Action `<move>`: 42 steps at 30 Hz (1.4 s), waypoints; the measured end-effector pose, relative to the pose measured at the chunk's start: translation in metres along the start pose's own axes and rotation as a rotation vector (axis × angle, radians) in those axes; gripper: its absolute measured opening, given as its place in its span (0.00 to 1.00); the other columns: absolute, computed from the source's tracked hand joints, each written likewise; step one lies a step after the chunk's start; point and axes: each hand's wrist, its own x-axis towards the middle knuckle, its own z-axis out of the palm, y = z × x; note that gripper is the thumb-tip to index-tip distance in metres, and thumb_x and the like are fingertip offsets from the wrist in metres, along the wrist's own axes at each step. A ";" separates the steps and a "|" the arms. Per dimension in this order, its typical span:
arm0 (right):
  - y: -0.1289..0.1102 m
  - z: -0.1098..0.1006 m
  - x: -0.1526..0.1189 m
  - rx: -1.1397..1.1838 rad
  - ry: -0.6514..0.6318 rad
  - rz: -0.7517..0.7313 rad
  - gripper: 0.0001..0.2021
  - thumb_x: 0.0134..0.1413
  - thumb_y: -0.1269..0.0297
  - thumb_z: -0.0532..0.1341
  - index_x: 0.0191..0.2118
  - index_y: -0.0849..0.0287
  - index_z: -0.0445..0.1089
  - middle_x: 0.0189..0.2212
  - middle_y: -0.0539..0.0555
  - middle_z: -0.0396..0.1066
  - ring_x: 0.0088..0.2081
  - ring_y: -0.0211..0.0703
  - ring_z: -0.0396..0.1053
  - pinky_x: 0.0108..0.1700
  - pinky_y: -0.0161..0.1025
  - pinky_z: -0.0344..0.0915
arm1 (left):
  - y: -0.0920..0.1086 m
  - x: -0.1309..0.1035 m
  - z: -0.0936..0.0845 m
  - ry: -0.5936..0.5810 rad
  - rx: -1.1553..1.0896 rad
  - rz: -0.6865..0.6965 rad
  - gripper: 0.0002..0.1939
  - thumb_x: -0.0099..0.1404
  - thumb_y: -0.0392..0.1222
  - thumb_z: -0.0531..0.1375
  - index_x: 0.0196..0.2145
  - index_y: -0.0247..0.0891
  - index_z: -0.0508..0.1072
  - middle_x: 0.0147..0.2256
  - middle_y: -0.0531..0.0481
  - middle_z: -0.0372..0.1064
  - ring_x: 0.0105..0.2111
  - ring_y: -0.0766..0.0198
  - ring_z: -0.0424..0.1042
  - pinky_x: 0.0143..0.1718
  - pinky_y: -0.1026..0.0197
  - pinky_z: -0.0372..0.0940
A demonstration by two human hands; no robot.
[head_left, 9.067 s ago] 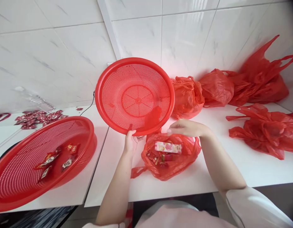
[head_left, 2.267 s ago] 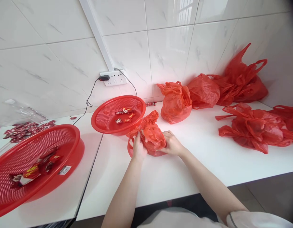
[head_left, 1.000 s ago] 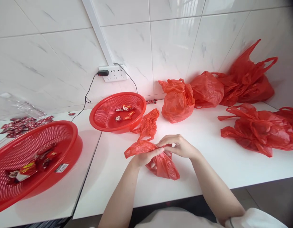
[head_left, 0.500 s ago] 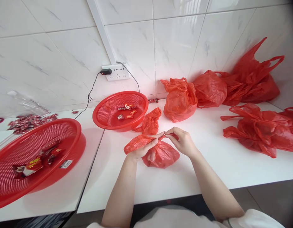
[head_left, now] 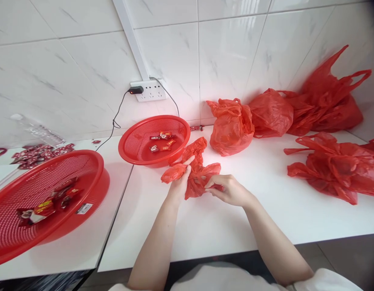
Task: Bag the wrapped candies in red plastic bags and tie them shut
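A crumpled red plastic bag (head_left: 196, 185) is between my hands, just above the white tabletop. My left hand (head_left: 181, 178) grips its left side, with a puffed-out part of the bag sticking out beyond the fingers and the index finger stretched forward. At the right side, my right hand (head_left: 229, 190) pinches the bag between thumb and fingers. Right behind the bag lies another crumpled red plastic piece (head_left: 197, 148), close to the smaller red basket (head_left: 123, 147). That basket has several wrapped sweets (head_left: 165, 148) on its bottom.
A larger red basket (head_left: 97, 161) with wrapped snacks (head_left: 44, 208) stands at left. Filled red bags (head_left: 231, 129) line the wall, and more red bags (head_left: 335, 165) lie at right. A socket strip (head_left: 152, 90) with a plugged-in cable is on the wall. Small packets (head_left: 38, 155) lie behind the large basket.
The bag has turned and looks more bunched between my hands. My right hand has moved down slightly; my left hand has shifted up and turned upright.
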 end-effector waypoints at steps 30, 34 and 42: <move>0.012 0.014 0.007 0.129 0.026 0.102 0.29 0.58 0.74 0.54 0.65 0.53 0.52 0.42 0.55 0.70 0.41 0.42 0.68 0.48 0.47 0.67 | 0.003 -0.016 0.007 0.058 0.390 0.361 0.05 0.59 0.33 0.60 0.31 0.40 0.66 0.32 0.52 0.67 0.28 0.66 0.67 0.28 0.63 0.63; 0.011 0.019 0.008 0.383 0.040 0.140 0.27 0.59 0.65 0.58 0.64 0.56 0.56 0.40 0.54 0.71 0.40 0.41 0.69 0.46 0.44 0.68 | -0.006 -0.015 0.006 0.308 0.568 0.608 0.04 0.62 0.35 0.60 0.36 0.42 0.72 0.38 0.48 0.67 0.39 0.60 0.69 0.42 0.58 0.66; 0.015 0.016 0.009 0.476 0.103 0.228 0.09 0.57 0.60 0.61 0.38 0.60 0.74 0.31 0.53 0.74 0.30 0.39 0.71 0.35 0.39 0.70 | -0.006 -0.015 0.003 0.109 0.463 0.575 0.03 0.62 0.40 0.61 0.34 0.42 0.76 0.38 0.48 0.71 0.40 0.59 0.71 0.44 0.56 0.67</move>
